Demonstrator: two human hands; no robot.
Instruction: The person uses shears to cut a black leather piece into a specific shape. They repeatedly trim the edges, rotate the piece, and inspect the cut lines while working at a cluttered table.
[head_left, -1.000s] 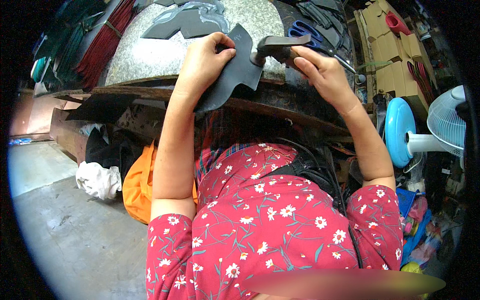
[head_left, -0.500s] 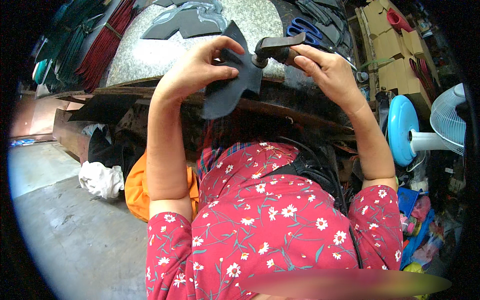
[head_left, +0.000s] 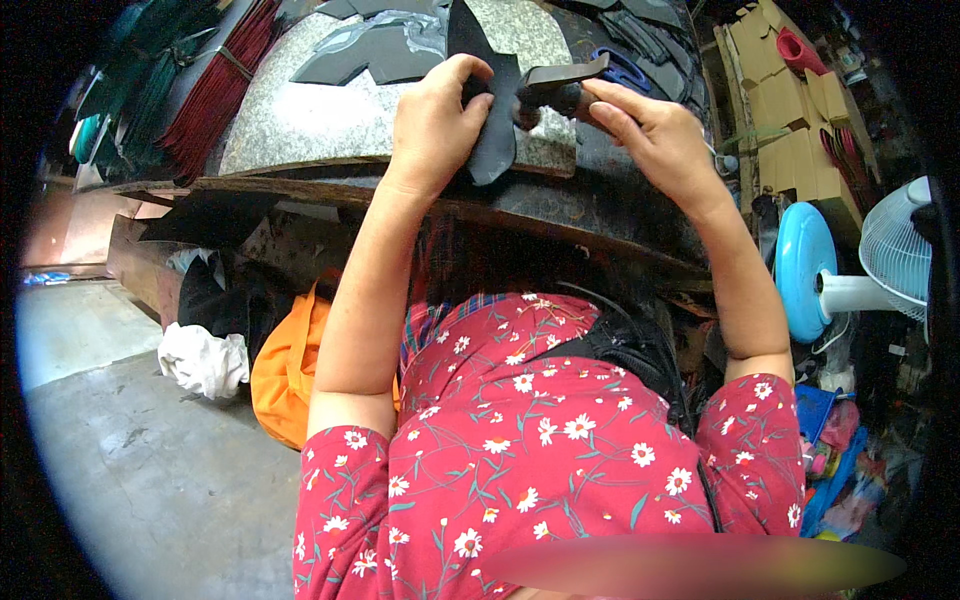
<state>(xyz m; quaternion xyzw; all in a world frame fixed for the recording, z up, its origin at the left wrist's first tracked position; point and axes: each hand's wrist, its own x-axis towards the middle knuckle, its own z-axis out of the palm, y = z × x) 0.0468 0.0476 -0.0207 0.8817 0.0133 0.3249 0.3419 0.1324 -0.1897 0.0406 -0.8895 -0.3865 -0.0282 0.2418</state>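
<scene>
My left hand [head_left: 438, 122] pinches a black cut piece of sheet material [head_left: 500, 125] between thumb and fingers. The piece stands roughly upright over the front edge of a speckled stone slab [head_left: 270, 125], its pointed end upward. In my right hand [head_left: 655, 138] is a hammer [head_left: 552, 78], gripped by its short handle. The hammer's round face is close to the right side of the black piece; I cannot tell whether they touch. Dark flat cut pieces [head_left: 375, 58] lie on the slab beyond my left hand.
Blue-handled scissors [head_left: 628, 70] lie behind the hammer. Bundles of dark red cord [head_left: 225, 85] and green strands are at the far left. On the right are cardboard boxes [head_left: 785, 110] and a fan [head_left: 895, 245]. An orange bag [head_left: 285, 375] hangs below the table's wooden edge [head_left: 340, 192].
My left hand has shifted right and closed more tightly on the black piece, which has turned and risen. My right hand keeps the hammer, its head slightly farther right.
</scene>
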